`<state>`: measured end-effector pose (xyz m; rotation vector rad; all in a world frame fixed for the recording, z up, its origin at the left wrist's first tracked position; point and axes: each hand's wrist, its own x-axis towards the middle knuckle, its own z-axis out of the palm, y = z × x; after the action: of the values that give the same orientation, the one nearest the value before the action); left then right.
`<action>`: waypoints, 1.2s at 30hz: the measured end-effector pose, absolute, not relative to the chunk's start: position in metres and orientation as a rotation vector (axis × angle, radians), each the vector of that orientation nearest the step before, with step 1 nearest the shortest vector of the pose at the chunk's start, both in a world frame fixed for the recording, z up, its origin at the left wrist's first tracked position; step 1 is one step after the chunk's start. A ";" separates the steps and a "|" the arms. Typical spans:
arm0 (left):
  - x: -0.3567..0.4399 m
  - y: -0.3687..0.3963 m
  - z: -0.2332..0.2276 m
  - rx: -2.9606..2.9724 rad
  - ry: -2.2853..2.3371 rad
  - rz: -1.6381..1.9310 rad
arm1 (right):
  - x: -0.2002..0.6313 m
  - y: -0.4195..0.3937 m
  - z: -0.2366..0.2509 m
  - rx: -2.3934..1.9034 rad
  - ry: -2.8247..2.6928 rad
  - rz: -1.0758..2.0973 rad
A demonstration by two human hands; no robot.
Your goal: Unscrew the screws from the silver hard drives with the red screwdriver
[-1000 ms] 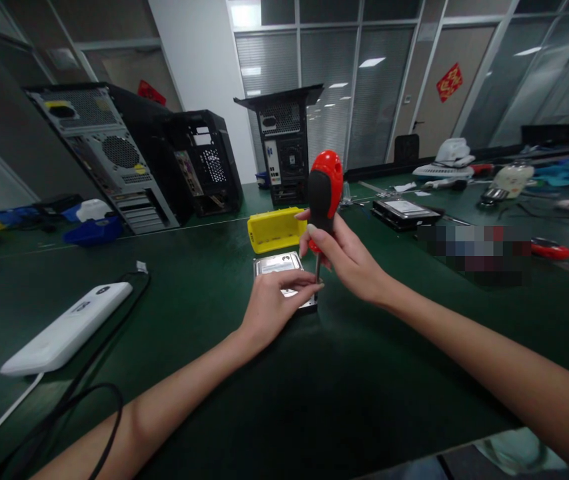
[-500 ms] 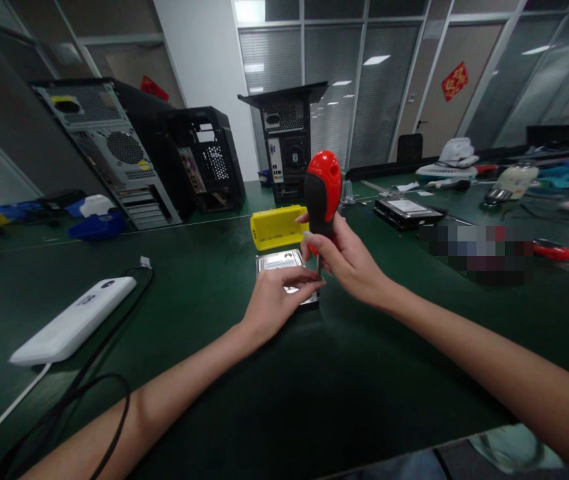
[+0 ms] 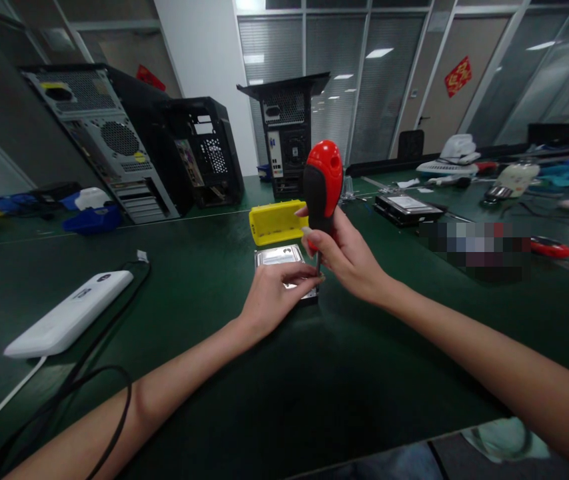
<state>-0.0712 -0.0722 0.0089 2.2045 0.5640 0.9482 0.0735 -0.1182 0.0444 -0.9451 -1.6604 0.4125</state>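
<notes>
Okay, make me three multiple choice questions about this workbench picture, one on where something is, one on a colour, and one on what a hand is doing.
1. Where does the yellow box lie?
A. just behind the silver hard drive
B. on the white power strip
C. on top of a computer case

2. What colour is the screwdriver handle?
A. blue and white
B. red and black
C. all yellow

3. What is the left hand doing?
A. hanging off the table edge
B. gripping the black cable
C. resting on the hard drive, fingertips by the screwdriver shaft

Answers: 1 A, the box sits directly past the drive on the green table. 2 B, the handle is red with a black grip. 3 C, the left hand lies on the drive while the right hand holds the screwdriver upright.
</notes>
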 end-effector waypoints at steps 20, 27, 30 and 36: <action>-0.070 -0.073 0.009 2.251 0.604 0.992 | 0.073 -0.115 0.039 -0.936 -1.610 0.449; -0.070 -0.073 0.007 2.193 0.595 0.983 | 0.073 -0.116 0.040 -0.920 -1.612 0.439; -0.071 -0.073 0.007 2.209 0.588 0.990 | 0.073 -0.116 0.040 -0.916 -1.613 0.442; -0.070 -0.074 0.010 2.246 0.590 0.993 | 0.073 -0.116 0.040 -0.912 -1.612 0.426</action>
<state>-0.0704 -0.0735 0.0099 2.2457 0.5898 0.9927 0.0726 -0.1156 0.0405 -0.9115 -1.6123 0.4255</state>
